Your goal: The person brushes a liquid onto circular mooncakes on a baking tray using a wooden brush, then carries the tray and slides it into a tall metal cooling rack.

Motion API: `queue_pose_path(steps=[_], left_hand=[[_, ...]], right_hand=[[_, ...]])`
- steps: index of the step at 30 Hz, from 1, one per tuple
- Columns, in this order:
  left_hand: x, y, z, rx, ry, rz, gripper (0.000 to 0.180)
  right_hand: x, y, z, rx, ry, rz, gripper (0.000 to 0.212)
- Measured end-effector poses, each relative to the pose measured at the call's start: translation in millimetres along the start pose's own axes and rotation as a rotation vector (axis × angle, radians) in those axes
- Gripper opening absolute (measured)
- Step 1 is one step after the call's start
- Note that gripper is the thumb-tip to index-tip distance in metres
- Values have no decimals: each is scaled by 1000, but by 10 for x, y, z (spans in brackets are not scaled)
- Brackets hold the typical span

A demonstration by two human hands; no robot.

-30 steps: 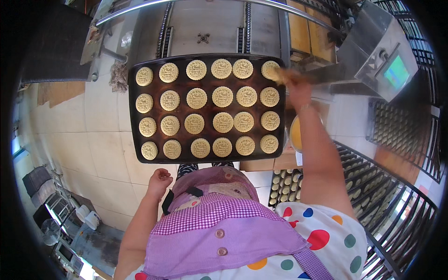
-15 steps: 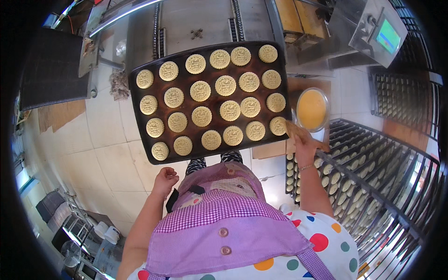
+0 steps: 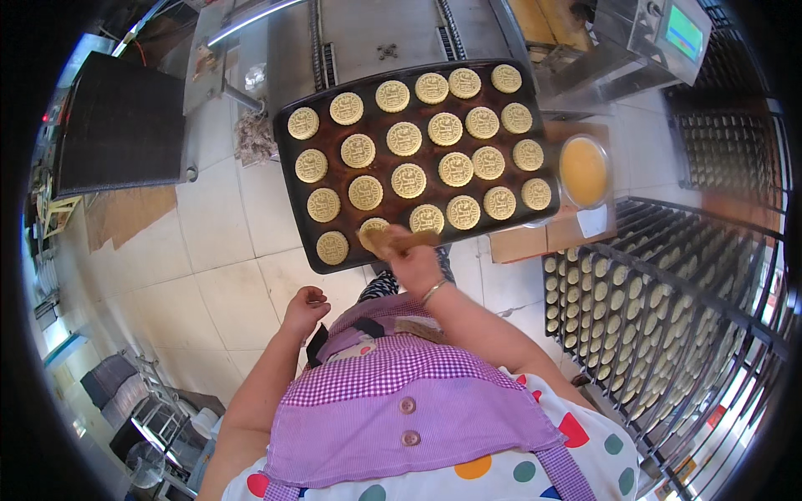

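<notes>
My right hand [image 3: 415, 260] grips a pastry brush [image 3: 416, 241] with a brown wooden handle. Its bristle end is over one pastry [image 3: 373, 234] in the front row and partly covers it. Pale yellow, scalloped mooncakes with stamped tops, such as this one [image 3: 408, 180], sit in rows on a dark baking tray [image 3: 302, 242]. Away from the tray's front edge, my left hand [image 3: 306, 312] hangs empty beside the apron, its fingers loosely bent and apart.
Right of the tray, a clear bowl of orange-yellow liquid [image 3: 584, 171] stands on cardboard [image 3: 535, 244]. A dark rack [image 3: 685, 292] of pastry-filled trays is at the right. Beyond the tray lies a metal machine bed [image 3: 380, 25]; a green-lit screen [image 3: 684, 33] is at far right.
My right hand has carried the brush left from the tray's right corner, near the bowl, to a front-row mooncake. The view has shifted slightly; my left hand stays low beside the apron.
</notes>
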State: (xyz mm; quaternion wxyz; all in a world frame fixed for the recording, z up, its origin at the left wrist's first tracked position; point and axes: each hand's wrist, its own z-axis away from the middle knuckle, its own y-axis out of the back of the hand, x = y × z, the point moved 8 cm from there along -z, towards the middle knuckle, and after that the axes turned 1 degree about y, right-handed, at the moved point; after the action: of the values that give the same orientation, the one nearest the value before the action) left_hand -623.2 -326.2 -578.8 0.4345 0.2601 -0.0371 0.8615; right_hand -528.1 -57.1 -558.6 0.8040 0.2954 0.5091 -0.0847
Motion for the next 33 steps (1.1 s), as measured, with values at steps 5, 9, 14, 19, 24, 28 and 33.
queue_pose_path(steps=[5, 9, 14, 19, 24, 28, 33], left_hand=[[-177, 68, -3, 10, -8, -39, 39], [-185, 51, -27, 37, 17, -12, 38], [-205, 317, -362, 284, 10, 219, 30], [-143, 730, -711, 510, 72, 467, 31], [175, 616, -899, 464, 125, 475, 45], [516, 211, -982, 331, 85, 637, 49], [465, 273, -1052, 418, -9, 629, 55]], right_hand=[[613, 2043, -132, 637, 48, -47, 34], [630, 3135, 69, 845, -209, 331, 34], [1147, 2468, -19, 618, -331, 289, 38], [929, 2231, -29, 527, -91, -112, 41], [1361, 3802, 597, 1001, -337, -455, 28], [2232, 3612, 677, 1026, -570, -866, 29], [2573, 2986, 377, 673, -734, -1246, 43]])
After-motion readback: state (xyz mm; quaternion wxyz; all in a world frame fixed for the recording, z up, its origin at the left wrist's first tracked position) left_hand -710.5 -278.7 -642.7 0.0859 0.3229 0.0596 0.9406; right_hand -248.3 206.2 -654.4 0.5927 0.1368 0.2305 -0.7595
